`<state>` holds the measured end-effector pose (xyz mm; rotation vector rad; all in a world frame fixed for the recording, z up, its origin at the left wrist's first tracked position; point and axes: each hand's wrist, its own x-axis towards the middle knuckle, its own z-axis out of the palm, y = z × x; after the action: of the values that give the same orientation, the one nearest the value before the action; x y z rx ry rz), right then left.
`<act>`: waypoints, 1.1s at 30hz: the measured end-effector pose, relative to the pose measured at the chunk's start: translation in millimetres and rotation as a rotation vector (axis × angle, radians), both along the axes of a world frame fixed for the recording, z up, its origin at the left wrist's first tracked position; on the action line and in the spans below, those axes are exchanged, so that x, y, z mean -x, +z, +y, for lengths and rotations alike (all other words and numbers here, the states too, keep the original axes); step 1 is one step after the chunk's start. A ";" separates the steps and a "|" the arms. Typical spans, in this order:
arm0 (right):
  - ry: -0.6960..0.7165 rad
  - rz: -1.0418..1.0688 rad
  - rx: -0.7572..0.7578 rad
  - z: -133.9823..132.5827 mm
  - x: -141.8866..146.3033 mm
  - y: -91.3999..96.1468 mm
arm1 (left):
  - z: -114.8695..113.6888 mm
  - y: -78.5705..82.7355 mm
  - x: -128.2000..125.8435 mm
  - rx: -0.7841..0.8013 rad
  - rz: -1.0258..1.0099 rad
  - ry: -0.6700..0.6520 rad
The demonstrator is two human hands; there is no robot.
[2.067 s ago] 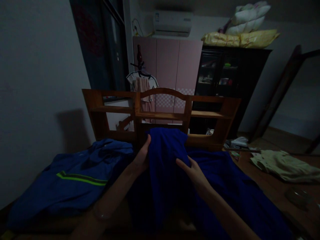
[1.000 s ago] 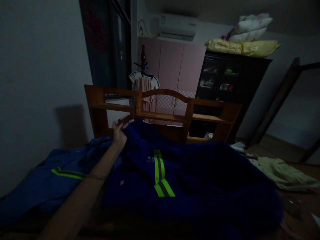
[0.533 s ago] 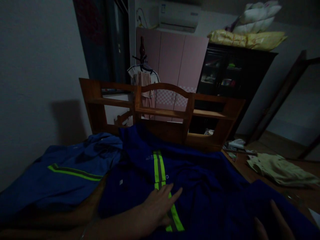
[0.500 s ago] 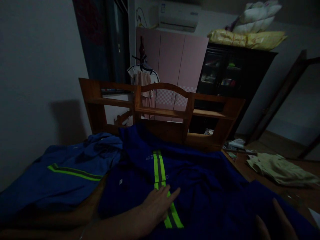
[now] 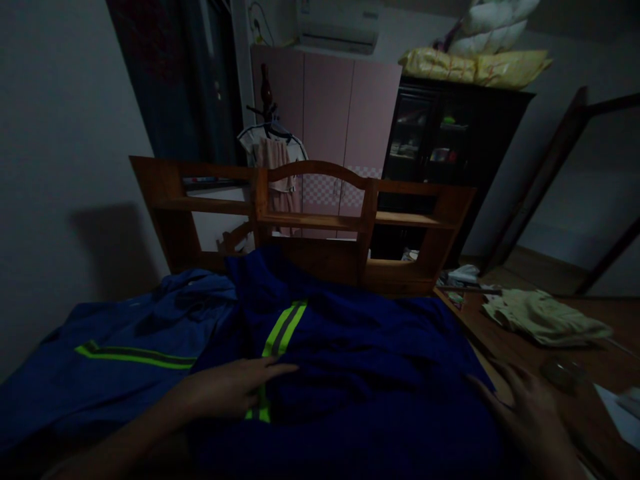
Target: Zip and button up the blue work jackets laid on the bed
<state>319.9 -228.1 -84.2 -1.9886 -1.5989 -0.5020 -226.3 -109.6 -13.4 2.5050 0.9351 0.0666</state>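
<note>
A dark blue work jacket [image 5: 360,373] with a yellow-green reflective stripe [image 5: 285,327] lies spread before me, its surface wrinkled. On the stripe's lower part rests my left hand [image 5: 235,387], thumb and forefinger stretched out over the cloth; some of its fingers are in shadow. At the jacket's right edge is my right hand [image 5: 530,407], its thumb and fingers apart, the thumb against the cloth. To the left lies a lighter blue garment [image 5: 150,327] with a similar stripe, partly covered by the jacket.
A wooden shelf rack [image 5: 315,220] stands along the far edge. A pale green folded cloth [image 5: 545,317], a glass bowl [image 5: 565,373] and a white sheet [image 5: 617,413] lie to the right. Behind are pink wardrobe doors [image 5: 325,113], a dark cabinet [image 5: 450,153] and a coat stand [image 5: 266,87].
My left hand has moved left, and the jacket's stripe has shifted left and now slants. My right hand has come further into view at the jacket's right edge. The view has turned slightly right.
</note>
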 end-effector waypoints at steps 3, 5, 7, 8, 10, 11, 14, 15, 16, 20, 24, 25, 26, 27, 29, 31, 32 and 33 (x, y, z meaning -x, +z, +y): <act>0.083 -0.012 0.113 27.0 24.1 -17.2 | -10.9 4.9 -7.2 0.108 0.046 -0.077; 0.094 -0.032 0.157 36.4 36.2 -26.7 | -16.0 4.6 -11.5 0.104 0.067 -0.026; 0.097 -0.073 0.179 40.7 41.1 -28.8 | -18.1 0.9 -13.6 0.098 0.088 0.024; 0.099 -0.107 0.176 42.1 40.2 -26.4 | -18.2 -2.4 -14.3 0.101 0.097 0.033; 0.069 -0.200 0.144 45.9 31.4 -15.7 | -17.6 -12.1 -17.2 0.100 0.111 0.024; 0.022 -0.251 0.116 49.2 23.6 -8.3 | -17.4 -18.5 -20.2 0.089 0.113 0.016; -0.153 -0.376 0.021 68.2 -10.7 13.5 | -18.7 -40.8 -36.8 -0.004 0.073 -0.019; -0.181 -0.403 -0.001 77.0 -24.5 18.5 | -19.7 -47.3 -43.8 -0.049 0.050 -0.027; -0.185 -0.424 -0.009 86.0 -38.4 21.9 | -20.8 -52.1 -50.6 -0.091 0.032 -0.037; -0.131 -0.504 0.171 112.6 -72.9 29.1 | -22.7 -49.3 -62.5 -0.228 -0.018 -0.054; -0.008 -0.502 0.094 115.2 -16.9 60.4 | -8.6 -25.6 -52.7 -0.374 -0.129 0.093; 0.093 -0.454 0.058 114.8 12.9 73.0 | -1.0 -20.6 -51.4 -0.393 -0.143 0.126; 0.237 -0.382 0.057 115.2 46.2 85.9 | 8.2 -16.9 -51.6 -0.403 -0.144 0.127; 0.381 -0.298 0.069 116.7 81.1 97.7 | 18.7 -14.7 -53.6 -0.406 -0.134 0.088; 0.588 -0.157 0.099 124.4 146.8 113.4 | 41.8 -14.8 -62.3 -0.401 -0.095 -0.054; 0.765 -0.104 0.152 137.5 197.3 114.0 | 64.4 -19.7 -74.0 -0.415 -0.061 -0.163; 0.830 -0.093 0.185 145.3 214.9 108.6 | 74.4 -23.3 -79.5 -0.434 -0.052 -0.178; 0.878 -0.088 0.219 153.5 227.3 100.4 | 83.2 -27.3 -84.2 -0.458 -0.048 -0.175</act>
<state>92.6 -74.6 16.2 -1.1945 -2.4276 -0.0621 -142.1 -26.4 -40.7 2.9788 0.7407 0.3149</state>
